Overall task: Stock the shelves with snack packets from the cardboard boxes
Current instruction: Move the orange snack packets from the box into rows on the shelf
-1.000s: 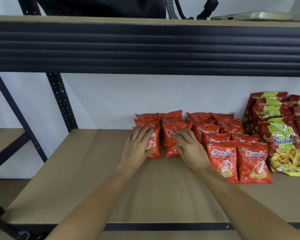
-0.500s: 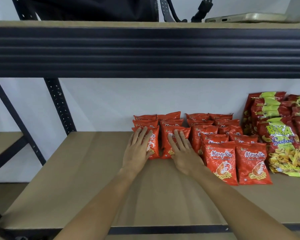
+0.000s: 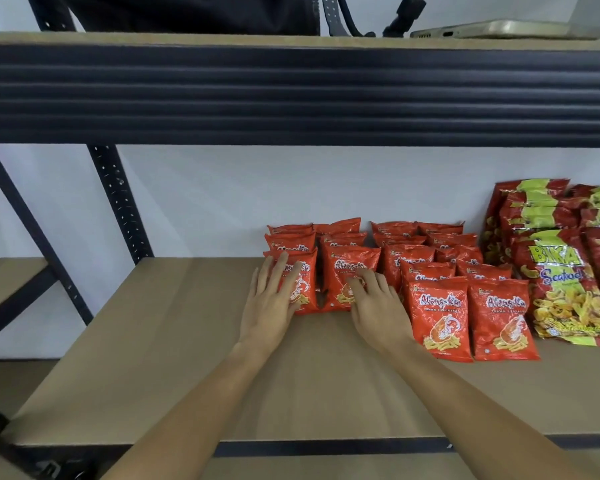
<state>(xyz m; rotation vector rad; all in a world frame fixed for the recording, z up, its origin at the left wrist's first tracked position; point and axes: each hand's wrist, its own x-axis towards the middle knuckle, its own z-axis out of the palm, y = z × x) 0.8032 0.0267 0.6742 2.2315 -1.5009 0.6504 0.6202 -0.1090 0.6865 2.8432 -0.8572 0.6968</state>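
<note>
Several small orange-red prawn cracker packets stand in rows on the brown shelf board [image 3: 146, 341], against the white wall. My left hand [image 3: 271, 303] lies flat with straight fingers on the front packet of the leftmost row [image 3: 305, 289]. My right hand [image 3: 378, 306] rests with slightly bent fingers on the lower part of the neighbouring front packet [image 3: 347, 271]. Two more front packets [image 3: 440, 317] [image 3: 499, 320] stand further forward on the right. No cardboard box is in view.
Larger red and green seafood snack bags [image 3: 561, 271] lean at the far right. A dark metal beam [image 3: 291, 95] of the upper shelf hangs overhead, with a phone [image 3: 506, 29] and a black bag on it. A perforated upright [image 3: 118, 202] stands at the left.
Both hands have slid back a little towards me along the two front packets. The right hand's fingers have bent slightly. The packets stand straighter and closer together.
</note>
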